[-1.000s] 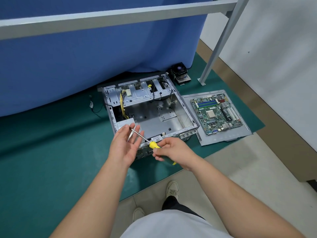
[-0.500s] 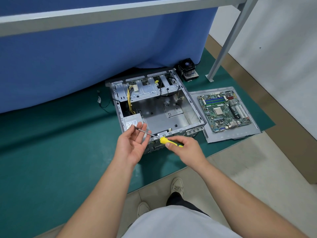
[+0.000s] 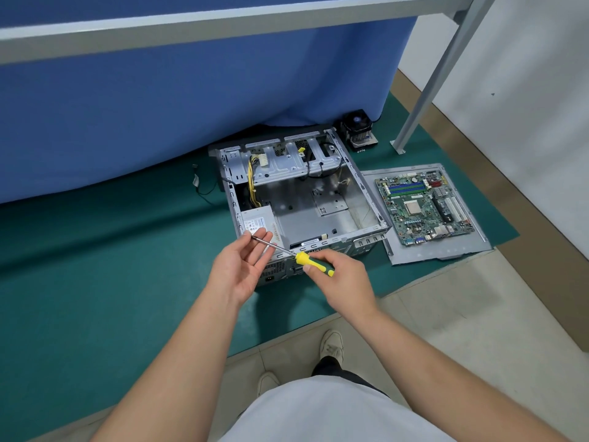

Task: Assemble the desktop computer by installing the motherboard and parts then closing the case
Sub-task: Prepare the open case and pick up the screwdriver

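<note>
An open grey computer case (image 3: 366,186) lies on a green mat, its power supply (image 3: 258,221) at the near left. The green motherboard (image 3: 420,208) rests on the grey side panel (image 3: 446,253) to the right of the case. My right hand (image 3: 341,279) grips the yellow handle of a screwdriver (image 3: 314,261), above the case's near edge. Its metal shaft points left and lies across the straight fingers of my left hand (image 3: 242,266), palm up.
A CPU cooler with fan (image 3: 358,129) sits behind the case by a blue curtain (image 3: 191,100). A loose cable (image 3: 199,186) lies left of the case. A metal frame leg (image 3: 424,97) stands at the right. My shoes (image 3: 331,346) are on the tiled floor.
The view shifted a little, so the case sits further right in frame. My right hand slid its grip along the screwdriver handle; the shaft stays on my left fingers.
</note>
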A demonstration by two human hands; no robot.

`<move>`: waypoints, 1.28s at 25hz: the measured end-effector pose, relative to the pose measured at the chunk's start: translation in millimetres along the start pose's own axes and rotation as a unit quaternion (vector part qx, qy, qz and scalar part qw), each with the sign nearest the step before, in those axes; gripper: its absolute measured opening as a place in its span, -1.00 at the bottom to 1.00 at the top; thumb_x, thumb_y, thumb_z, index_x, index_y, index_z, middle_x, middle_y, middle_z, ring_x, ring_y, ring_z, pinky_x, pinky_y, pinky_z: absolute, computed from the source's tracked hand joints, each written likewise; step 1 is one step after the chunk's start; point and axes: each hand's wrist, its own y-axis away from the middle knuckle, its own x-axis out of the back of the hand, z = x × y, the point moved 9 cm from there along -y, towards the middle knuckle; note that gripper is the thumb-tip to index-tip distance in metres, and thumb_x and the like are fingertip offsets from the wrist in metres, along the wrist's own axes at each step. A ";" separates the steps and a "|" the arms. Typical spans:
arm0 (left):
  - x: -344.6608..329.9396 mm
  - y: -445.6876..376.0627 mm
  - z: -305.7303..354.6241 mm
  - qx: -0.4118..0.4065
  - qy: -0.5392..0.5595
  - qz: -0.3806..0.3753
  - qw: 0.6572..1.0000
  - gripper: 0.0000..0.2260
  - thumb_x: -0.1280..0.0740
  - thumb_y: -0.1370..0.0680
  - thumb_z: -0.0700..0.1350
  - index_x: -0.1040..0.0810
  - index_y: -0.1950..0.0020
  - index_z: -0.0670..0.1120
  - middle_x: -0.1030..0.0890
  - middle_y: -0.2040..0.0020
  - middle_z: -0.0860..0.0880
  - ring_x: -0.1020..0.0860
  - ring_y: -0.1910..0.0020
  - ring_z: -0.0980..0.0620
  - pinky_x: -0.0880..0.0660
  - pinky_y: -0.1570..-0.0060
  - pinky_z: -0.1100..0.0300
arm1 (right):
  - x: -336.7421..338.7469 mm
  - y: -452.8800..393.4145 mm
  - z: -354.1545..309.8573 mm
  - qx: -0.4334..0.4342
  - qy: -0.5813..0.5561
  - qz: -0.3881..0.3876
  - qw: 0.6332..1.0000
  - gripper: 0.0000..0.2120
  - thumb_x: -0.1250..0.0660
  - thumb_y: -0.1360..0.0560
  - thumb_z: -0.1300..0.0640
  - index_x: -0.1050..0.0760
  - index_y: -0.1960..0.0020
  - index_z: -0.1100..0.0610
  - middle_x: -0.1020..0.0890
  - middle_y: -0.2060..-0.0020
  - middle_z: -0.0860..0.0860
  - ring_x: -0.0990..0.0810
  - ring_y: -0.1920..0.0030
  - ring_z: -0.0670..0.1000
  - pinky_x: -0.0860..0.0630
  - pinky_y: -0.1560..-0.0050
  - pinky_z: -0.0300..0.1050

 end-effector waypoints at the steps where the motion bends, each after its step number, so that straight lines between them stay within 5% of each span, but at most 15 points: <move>1: 3.3 1.9 1.2 0.000 -0.003 0.003 1.000 -0.79 -0.28 -0.67 -0.23 -0.51 -0.27 -0.30 -0.72 -0.10 -0.20 -0.72 -0.06 -0.13 -0.70 0.09 0.02 | -2.7 3.8 -3.9 0.011 0.027 0.007 1.000 -0.79 -0.44 -0.53 -0.10 -0.64 -0.14 -0.12 -0.66 0.05 -0.21 -0.60 0.07 -0.13 -0.56 0.09 -0.11; 6: 21.5 11.6 5.6 0.000 -0.002 0.013 1.000 -0.82 -0.29 -0.67 -0.21 -0.53 -0.22 -0.29 -0.73 -0.09 -0.19 -0.73 -0.05 -0.11 -0.70 0.05 0.00 | -20.1 19.3 -15.9 0.040 0.124 0.008 0.991 -0.78 -0.36 -0.54 -0.16 -0.56 -0.15 -0.14 -0.62 0.05 -0.17 -0.57 0.17 -0.06 -0.52 0.19 -0.06; 10: 39.0 16.0 6.5 -0.019 -0.025 0.032 0.999 -0.90 -0.32 -0.67 -0.20 -0.52 -0.17 -0.17 -0.74 -0.06 -0.17 -0.74 -0.01 -0.08 -0.70 0.14 0.00 | -58.7 36.6 3.8 -0.078 -0.014 -0.117 0.990 -0.88 -0.36 -0.55 -0.12 -0.53 -0.01 -0.09 -0.69 0.17 -0.11 -0.65 0.16 -0.05 -0.62 0.06 0.06; 16: 72.2 21.0 -27.5 0.014 -0.068 0.056 0.996 -0.83 -0.41 -0.62 -0.16 -0.59 -0.16 -0.21 -0.75 0.01 -0.16 -0.75 0.05 -0.06 -0.69 0.20 0.08 | -125.8 101.2 14.3 -0.177 -0.110 -0.263 0.942 -0.88 -0.23 -0.66 0.02 -0.45 -0.02 0.04 -0.64 0.32 -0.02 -0.63 0.36 -0.02 -0.65 0.20 0.08; 21: 82.7 16.2 -50.4 0.066 -0.105 0.067 0.990 -0.89 -0.30 -0.67 -0.26 -0.58 -0.16 -0.23 -0.75 0.07 -0.16 -0.75 0.11 -0.06 -0.69 0.15 0.05 | -137.3 123.8 28.5 -0.283 -0.201 -0.270 0.898 -0.88 -0.19 -0.70 0.09 -0.45 -0.03 0.09 -0.61 0.29 0.06 -0.64 0.32 0.07 -0.62 0.21 0.02; 32: 69.0 2.3 -47.0 0.065 -0.111 0.076 0.989 -0.86 -0.35 -0.65 -0.26 -0.59 -0.18 -0.28 -0.74 0.02 -0.19 -0.74 0.06 -0.07 -0.70 0.11 0.10 | -132.8 106.7 30.2 -0.299 -0.230 -0.245 0.893 -0.89 -0.22 -0.69 0.07 -0.50 -0.07 0.06 -0.64 0.26 0.06 -0.67 0.30 0.05 -0.65 0.17 0.03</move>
